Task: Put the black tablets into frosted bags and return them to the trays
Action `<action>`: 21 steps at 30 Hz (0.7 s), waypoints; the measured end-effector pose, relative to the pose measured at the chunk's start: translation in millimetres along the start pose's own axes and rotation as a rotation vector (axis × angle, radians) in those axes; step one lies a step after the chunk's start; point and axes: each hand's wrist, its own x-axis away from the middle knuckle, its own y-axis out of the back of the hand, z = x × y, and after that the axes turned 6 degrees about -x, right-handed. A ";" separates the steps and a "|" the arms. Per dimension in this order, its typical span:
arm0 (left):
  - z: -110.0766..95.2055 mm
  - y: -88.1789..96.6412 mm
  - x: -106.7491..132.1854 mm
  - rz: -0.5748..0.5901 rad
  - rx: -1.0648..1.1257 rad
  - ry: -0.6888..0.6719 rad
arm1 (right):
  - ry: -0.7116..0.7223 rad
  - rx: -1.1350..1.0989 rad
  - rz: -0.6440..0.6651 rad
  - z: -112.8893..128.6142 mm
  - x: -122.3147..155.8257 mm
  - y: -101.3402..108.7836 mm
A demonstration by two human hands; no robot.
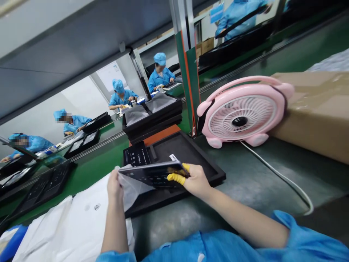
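Observation:
Yellow finger cots cover fingertips of my right hand (197,180), which is closed on the right end of a glossy black panel (152,175) with small printed icons. My left hand (114,185) pinches a translucent white plastic sleeve (130,193) at the panel's left end. That end of the panel meets the sleeve's mouth; how far it reaches inside I cannot tell. Below and behind the panel lies a black foam tray (188,151) with a white label. A second black panel (136,154) with printed icons rests at the tray's left side.
White sleeves (89,207) are stacked at left. A pink fan (240,120) stands at right, its white cable (280,174) crossing the bench, beside a cardboard box (313,116). Black trays (152,120) are piled behind. Several co-workers in blue sit across the green conveyor (89,169).

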 end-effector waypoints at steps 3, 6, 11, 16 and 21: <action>-34.3 -3.3 12.5 0.076 -0.329 -0.228 | 0.089 -0.005 0.060 -0.3 6.4 -9.9; -48.8 -19.0 40.4 0.256 -0.745 -0.487 | -0.069 -0.096 0.004 -7.4 5.0 -13.8; -20.2 -29.5 69.1 0.503 -0.868 -0.529 | -0.361 -0.234 -0.317 -23.1 -11.2 -1.9; -16.2 -53.6 54.1 0.744 -0.770 -0.501 | -0.350 -0.306 -0.438 -28.4 -13.5 -11.5; -52.3 -104.6 48.4 0.725 -0.632 -0.662 | -0.369 -0.314 -0.201 -32.2 -4.1 -39.8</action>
